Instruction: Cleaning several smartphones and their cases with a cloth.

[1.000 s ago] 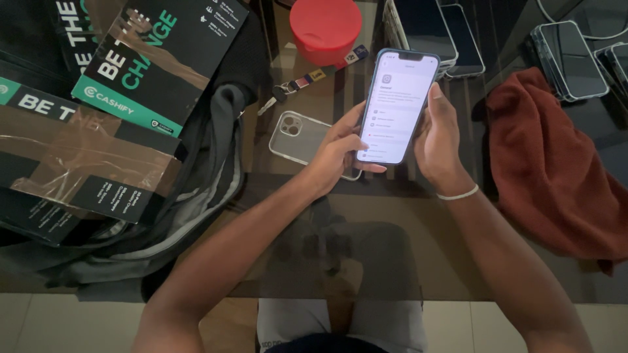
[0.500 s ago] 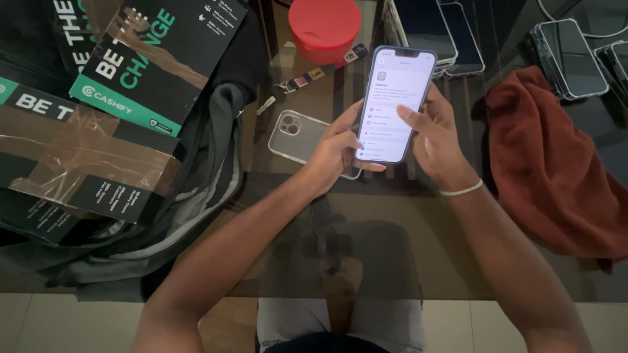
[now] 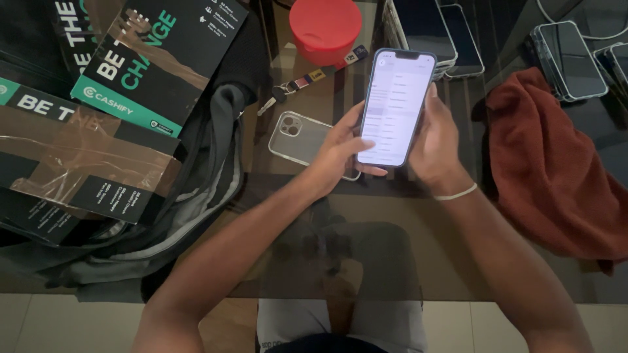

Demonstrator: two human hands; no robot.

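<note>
Lit phone (image 3: 397, 108) upright above clear case (image 3: 302, 138) on glass desk (image 3: 366, 216). Right hand (image 3: 437, 147) grip clamped on its right edge; left hand (image 3: 339, 151) grip closed on left edge, thumb on screen

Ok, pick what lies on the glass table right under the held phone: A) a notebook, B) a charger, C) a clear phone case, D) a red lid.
C: a clear phone case with a camera cutout lies on the table beneath the lit phone that both hands hold.

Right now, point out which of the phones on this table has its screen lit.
The phone held up in both hands, left hand and right hand. Its screen glows white; the other phones lie dark.
</note>
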